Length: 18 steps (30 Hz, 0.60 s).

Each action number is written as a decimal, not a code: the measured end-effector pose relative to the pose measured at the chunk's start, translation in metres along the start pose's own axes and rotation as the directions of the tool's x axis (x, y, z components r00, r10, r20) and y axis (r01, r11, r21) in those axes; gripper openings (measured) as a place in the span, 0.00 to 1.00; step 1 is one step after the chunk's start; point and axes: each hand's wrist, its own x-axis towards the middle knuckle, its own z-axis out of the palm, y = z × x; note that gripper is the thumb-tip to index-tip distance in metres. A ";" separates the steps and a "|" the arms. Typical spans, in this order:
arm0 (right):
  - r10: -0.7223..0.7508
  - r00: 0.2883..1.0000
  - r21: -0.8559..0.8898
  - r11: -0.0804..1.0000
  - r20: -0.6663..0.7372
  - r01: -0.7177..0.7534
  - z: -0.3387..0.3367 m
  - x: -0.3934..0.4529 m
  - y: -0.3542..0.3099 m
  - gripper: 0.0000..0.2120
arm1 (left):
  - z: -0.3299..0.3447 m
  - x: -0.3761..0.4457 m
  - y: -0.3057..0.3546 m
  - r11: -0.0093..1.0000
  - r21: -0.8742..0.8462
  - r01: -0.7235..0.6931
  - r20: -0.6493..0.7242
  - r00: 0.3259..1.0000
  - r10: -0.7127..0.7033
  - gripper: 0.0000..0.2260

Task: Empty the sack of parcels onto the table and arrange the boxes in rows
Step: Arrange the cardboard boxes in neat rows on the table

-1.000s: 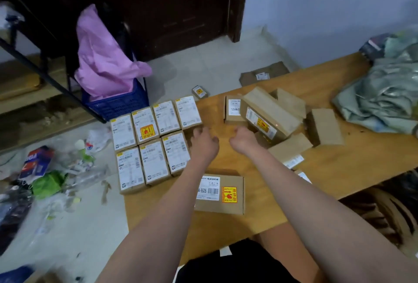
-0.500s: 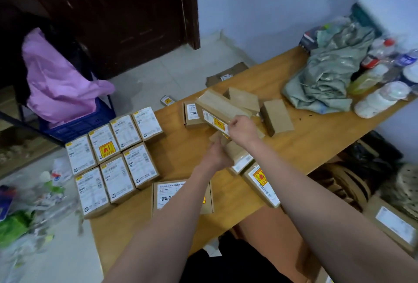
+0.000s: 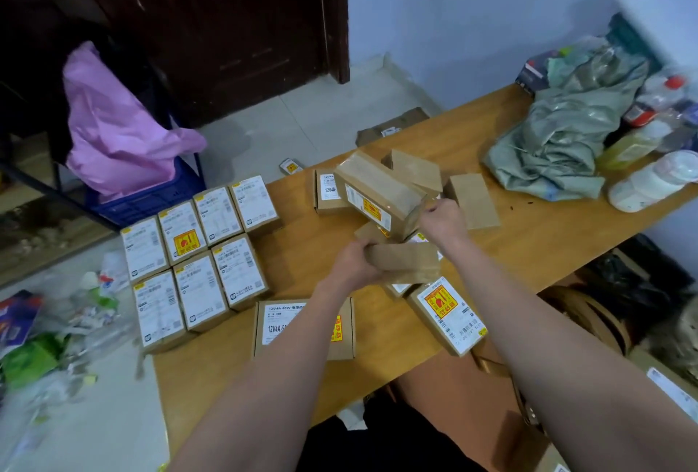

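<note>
Brown cardboard fills the middle of the wooden table, where a loose heap of boxes lies jumbled against one another. The left hand grips the left end of a plain brown box, fingers curled round it, and holds it lifted just above the heap. The right hand is clenched at the near right corner of a long taped box that rests tilted on top of the heap, a yellow-and-red sticker on its side; whether the fingers actually pinch that box or only touch it cannot be told. On the left part of the table, seven labelled boxes stand touching in two rows, four in the far row and three in the near one, white labels up. Near the person, a flat wide box lies partly under the left forearm, and a box with a large yellow sticker lies just right of it at the table's near edge. At the far right the crumpled grey-green sack lies on the table, beside bottles. A pink bag sits in a blue crate on the floor at left.
</note>
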 end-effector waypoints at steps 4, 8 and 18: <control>-0.017 0.976 0.007 1.000 0.219 0.016 0.007 -0.002 -0.018 0.08 | -0.030 -0.005 -0.030 0.988 -0.148 0.052 -0.048 0.997 -0.060 0.28; 0.024 0.891 -0.001 1.000 0.454 -0.027 0.033 -0.012 -0.026 0.13 | -0.064 -0.017 -0.062 0.988 -0.143 0.051 -0.057 0.997 -0.060 0.28; 0.112 0.458 0.050 0.944 0.882 -0.326 0.088 -0.043 -0.050 0.22 | -0.108 -0.050 -0.101 0.925 -0.371 -0.085 -0.165 0.986 0.024 0.35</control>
